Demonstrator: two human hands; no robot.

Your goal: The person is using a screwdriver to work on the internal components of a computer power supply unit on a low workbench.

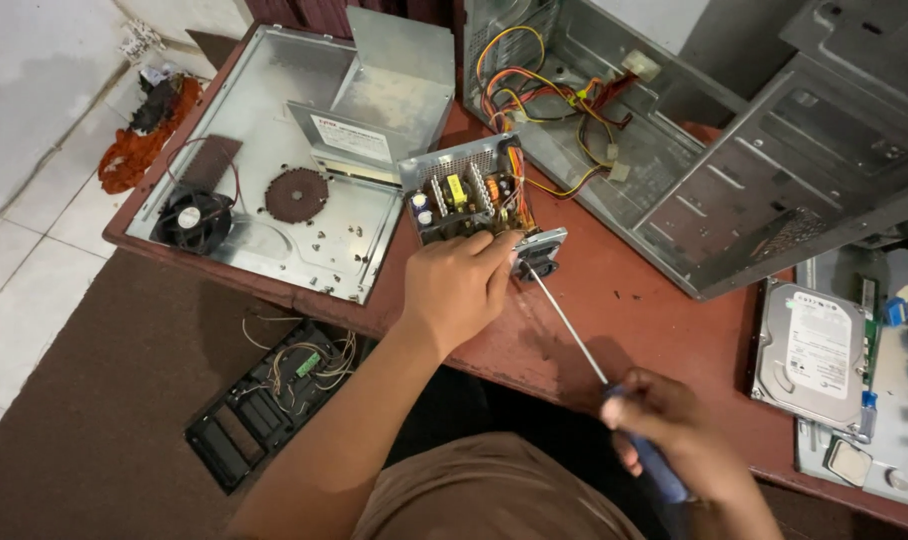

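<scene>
The right hand (674, 425), clenched on a blue-handled long screwdriver (574, 335), hides most of the handle at lower right. The worn red tabletop (624, 310) stands over brown carpet and white tiles. At frame centre the left hand (464, 285) grips an open grey power supply unit (474, 195), its circuit board and coloured wires exposed.

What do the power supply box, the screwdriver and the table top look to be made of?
Power supply box: bare grey sheet metal with a perforated wall, dull sheen. Screwdriver: thin bright steel shaft; the blue handle in the right hand looks plastic. Table: probably wood, painted reddish-brown, scuffed and worn pale in patches. The left hand steadies the box.
</scene>
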